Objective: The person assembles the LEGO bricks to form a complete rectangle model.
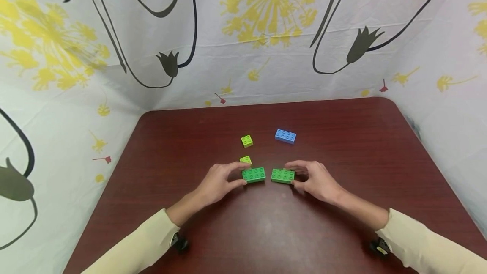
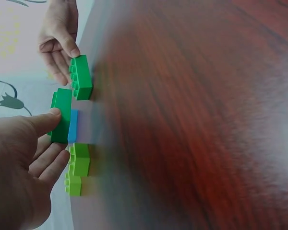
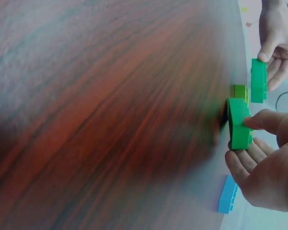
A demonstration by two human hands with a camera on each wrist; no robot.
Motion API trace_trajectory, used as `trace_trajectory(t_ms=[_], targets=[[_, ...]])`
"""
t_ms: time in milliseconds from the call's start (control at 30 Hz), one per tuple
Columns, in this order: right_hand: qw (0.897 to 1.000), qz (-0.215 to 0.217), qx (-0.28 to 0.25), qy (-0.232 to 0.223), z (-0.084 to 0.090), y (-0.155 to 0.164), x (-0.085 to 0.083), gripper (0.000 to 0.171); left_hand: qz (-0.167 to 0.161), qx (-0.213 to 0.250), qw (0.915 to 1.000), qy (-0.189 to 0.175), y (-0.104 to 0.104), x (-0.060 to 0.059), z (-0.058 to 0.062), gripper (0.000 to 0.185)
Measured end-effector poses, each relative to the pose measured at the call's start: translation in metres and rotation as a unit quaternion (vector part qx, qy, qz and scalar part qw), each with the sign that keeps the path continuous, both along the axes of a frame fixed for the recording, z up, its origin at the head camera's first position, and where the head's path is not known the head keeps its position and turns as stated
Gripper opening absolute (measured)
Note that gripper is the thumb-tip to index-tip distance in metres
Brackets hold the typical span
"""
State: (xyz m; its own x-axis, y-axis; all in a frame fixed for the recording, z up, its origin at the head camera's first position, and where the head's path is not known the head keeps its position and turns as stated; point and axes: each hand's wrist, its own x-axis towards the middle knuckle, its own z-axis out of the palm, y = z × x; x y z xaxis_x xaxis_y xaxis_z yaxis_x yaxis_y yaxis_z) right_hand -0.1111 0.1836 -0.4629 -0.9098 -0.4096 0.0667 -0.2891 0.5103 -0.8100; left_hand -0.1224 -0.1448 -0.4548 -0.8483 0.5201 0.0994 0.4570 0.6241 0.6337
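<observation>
My left hand pinches a green toy brick between thumb and fingers, studs facing up. A second green brick, also with two rows of studs, is pinched at its right end by my right hand. A small gap separates the two bricks, which lie nearly end to end. In the right wrist view the left hand's brick shows raised above the table. Just behind it sits a small lime brick, partly hidden by the left fingers.
Farther back on the dark red table are another small lime brick and a blue brick. A white patterned cloth hangs along the table's back and sides.
</observation>
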Motion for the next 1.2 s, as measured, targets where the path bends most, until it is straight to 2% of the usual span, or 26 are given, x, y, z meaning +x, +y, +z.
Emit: trace_trajectory(t_ms=[433,1200], targets=[[0.999,0.033,-0.017,-0.029,-0.004,-0.008,0.003,0.047,-0.019,0.016,0.9992,-0.031,-0.002,0.006,-0.013,0.047],[0.998,0.048,-0.013,-0.026,-0.009,-0.014,0.001,0.047,-0.042,0.011,0.9987,-0.028,-0.005,0.002,-0.02,0.046]])
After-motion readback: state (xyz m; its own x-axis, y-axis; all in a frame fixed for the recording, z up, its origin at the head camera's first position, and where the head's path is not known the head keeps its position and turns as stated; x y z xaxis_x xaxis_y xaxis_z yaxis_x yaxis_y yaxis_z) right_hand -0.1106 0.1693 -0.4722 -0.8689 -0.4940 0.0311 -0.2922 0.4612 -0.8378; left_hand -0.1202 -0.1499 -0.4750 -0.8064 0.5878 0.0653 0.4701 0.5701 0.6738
